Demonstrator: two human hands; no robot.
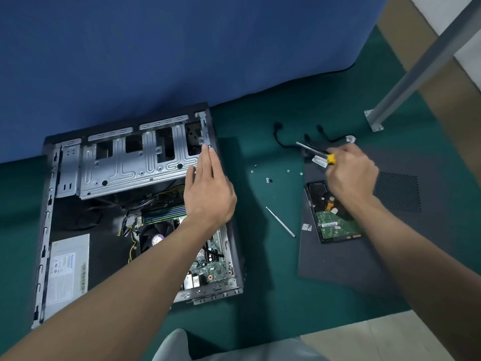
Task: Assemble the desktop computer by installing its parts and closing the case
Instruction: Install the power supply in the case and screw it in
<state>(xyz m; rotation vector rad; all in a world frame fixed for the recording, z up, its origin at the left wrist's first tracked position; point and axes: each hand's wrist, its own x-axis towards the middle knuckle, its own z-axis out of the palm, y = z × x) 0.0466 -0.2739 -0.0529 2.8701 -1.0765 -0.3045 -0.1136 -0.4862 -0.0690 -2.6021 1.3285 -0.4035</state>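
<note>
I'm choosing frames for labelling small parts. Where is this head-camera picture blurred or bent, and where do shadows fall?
Head view: motion smears the right hand and its screwdriver; the left hand and computer case are sharp; the wide lens bows the lower edge of the blue backdrop; a soft shadow darkens the green mat right of the case.

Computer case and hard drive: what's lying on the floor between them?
Head view: a thin metal rod lies on the green mat between the computer case and the hard drive, with a few small loose screws scattered just beyond it.
</note>
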